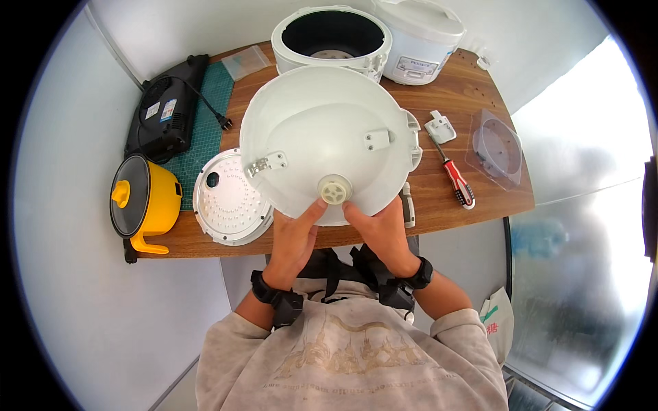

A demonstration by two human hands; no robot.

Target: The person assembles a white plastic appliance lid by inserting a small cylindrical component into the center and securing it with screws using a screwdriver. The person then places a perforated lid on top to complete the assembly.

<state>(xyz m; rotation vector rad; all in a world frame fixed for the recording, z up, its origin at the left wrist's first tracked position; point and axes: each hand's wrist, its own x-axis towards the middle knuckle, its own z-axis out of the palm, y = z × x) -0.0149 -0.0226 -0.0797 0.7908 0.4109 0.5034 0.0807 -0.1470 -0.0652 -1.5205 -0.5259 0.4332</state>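
Note:
Both my hands hold up a large white rice cooker lid shell (322,123), its hollow inside facing me. My left hand (295,236) grips its near edge, the thumb pressing beside a round cream steam vent (335,190). On the other side of the vent, my right hand (380,233) has its thumb against the shell, with the fingers hidden underneath. A metal latch piece (266,163) and a small white bracket (376,140) are fixed inside the shell. Under its left side lies a round white perforated inner plate (233,198).
Behind the shell stand an open white cooker body (332,38) and a lidded white cooker (419,44). To the right lie a screwdriver (458,181), a white plastic part (440,127) and a clear tray (495,147). At left are a yellow pot (161,198) and a black appliance (168,106).

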